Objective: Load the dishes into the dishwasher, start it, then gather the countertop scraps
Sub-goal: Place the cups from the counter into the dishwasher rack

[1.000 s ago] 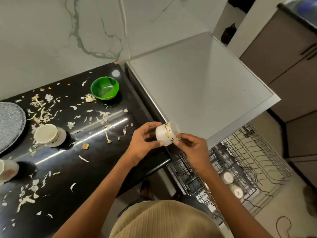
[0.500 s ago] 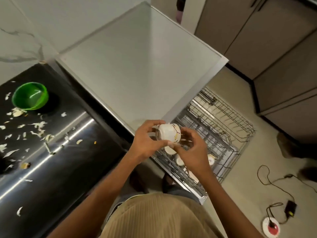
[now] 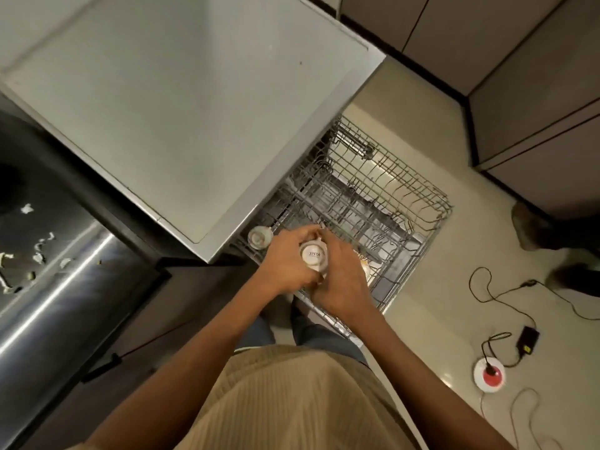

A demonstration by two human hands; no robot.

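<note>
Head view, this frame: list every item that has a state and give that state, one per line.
Cup: upside down, base up, gripped by both hands over the rack.
Left hand: curled round the cup.
Right hand: curled round the cup.
Rack: pulled out, mostly unfilled.
Second cup: upside down in the rack's near corner.
Counter: scraps not yet gathered.
Charger cable: lying loose on the floor.

A cup (image 3: 314, 254) is held upside down between both hands, the left hand (image 3: 285, 264) and right hand (image 3: 341, 280), over the near left corner of the pulled-out rack (image 3: 389, 203). A 2nd cup (image 3: 259, 237) sits in the rack, left of them. The counter (image 3: 65, 271), strewn with scraps (image 3: 39, 251), lies left.
</note>
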